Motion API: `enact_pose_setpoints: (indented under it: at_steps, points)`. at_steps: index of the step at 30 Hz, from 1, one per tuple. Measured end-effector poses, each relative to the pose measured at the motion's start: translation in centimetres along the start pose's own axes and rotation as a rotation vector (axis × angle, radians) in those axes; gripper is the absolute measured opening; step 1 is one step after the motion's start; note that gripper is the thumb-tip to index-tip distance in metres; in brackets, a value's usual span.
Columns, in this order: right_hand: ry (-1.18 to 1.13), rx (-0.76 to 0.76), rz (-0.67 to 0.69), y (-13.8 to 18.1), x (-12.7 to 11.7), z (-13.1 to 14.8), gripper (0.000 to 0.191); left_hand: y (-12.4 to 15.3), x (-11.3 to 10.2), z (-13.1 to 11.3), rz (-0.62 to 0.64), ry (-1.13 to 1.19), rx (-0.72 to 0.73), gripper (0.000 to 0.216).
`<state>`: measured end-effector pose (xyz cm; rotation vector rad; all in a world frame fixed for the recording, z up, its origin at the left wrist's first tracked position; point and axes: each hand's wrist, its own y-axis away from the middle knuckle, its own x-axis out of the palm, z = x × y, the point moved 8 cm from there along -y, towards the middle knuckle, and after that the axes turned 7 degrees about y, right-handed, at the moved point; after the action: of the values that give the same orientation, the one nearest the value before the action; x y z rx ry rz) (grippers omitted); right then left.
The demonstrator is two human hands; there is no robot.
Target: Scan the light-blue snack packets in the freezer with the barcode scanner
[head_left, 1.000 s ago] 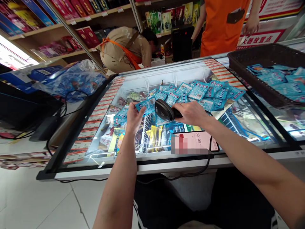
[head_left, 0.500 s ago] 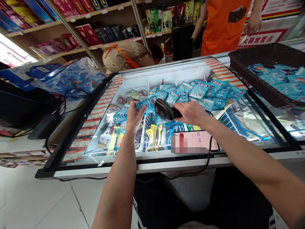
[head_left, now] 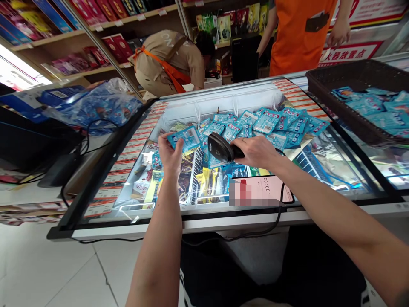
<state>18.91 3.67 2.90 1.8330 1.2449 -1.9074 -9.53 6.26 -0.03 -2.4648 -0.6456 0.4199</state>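
Note:
My left hand pinches a light blue snack packet and holds it lifted over the glass lid of a chest freezer. My right hand grips a black barcode scanner, whose head points left toward that packet. Just behind both hands a heap of several matching blue packets lies on the freezer glass. A phone with a lit screen rests on the glass under my right wrist.
A dark basket holding more blue packets sits at the right. A plastic bag of blue goods and cables lie on the left counter. One person in an orange apron bends by the shelves; another in orange stands behind the freezer.
My left hand has lifted the blue packet up and to the left, away from the heap. The scanner hand stays put. The bending person behind has straightened slightly.

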Motion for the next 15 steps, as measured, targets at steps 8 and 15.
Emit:
enact_pose_setpoints:
  at_steps: [8, 15]
  points:
    - [-0.003, 0.023, 0.028, -0.1, 0.5, -0.5, 0.038, 0.1, -5.0, 1.0, -0.264, -0.582, -0.142, 0.042]
    - [-0.005, 0.040, 0.020, -0.1, 0.6, -0.8, 0.038, 1.3, -2.9, -0.9, -0.121, -0.877, -0.024, 0.044]
